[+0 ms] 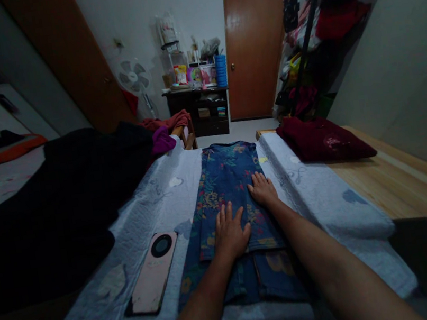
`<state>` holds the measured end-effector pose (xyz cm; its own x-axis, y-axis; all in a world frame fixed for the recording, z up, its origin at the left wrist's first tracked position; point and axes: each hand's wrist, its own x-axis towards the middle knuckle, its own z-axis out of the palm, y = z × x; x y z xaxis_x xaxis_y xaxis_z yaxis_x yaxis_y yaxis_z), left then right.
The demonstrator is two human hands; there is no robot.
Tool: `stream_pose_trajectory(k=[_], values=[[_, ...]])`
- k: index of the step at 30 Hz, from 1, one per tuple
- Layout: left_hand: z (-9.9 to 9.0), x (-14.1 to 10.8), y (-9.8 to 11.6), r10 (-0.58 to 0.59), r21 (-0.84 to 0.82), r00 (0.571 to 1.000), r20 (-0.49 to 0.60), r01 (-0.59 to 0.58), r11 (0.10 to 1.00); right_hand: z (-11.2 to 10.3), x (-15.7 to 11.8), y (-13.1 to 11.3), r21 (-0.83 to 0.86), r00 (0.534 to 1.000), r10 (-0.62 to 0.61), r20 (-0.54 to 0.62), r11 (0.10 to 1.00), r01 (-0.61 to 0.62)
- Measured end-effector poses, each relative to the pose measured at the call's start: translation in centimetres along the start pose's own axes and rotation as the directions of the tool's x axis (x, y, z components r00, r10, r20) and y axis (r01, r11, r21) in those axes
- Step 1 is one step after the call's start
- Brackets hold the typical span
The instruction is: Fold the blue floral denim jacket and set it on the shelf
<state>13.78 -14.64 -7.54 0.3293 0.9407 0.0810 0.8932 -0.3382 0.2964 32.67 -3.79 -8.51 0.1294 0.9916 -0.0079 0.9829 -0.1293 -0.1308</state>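
A dark blue floral garment lies flat and folded lengthwise away from me, its layers overlapping at the near end. My left hand rests palm down on its near middle part, fingers spread. Farther along, near the garment's right edge, my right hand also lies flat with its fingers apart. Neither hand grips the cloth. Whether the garment is one piece or two, I cannot tell. To the left of my left hand a pink phone lies on the bedding, its round black camera facing up.
Pale quilted bedding spreads beneath the garment. Dark cloth is heaped on the left. A maroon cushion sits at the right on a wooden board. Beyond stand a fan, a loaded dark cabinet and a wooden door.
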Motion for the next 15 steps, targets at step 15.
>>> stream_pose_trajectory(k=[15], values=[[0.1,0.0,0.1,0.001,-0.007,0.999,-0.034,-0.001,1.0,-0.1,-6.3,-0.5,-0.029,0.999,-0.038,-0.011,0.999,0.037]])
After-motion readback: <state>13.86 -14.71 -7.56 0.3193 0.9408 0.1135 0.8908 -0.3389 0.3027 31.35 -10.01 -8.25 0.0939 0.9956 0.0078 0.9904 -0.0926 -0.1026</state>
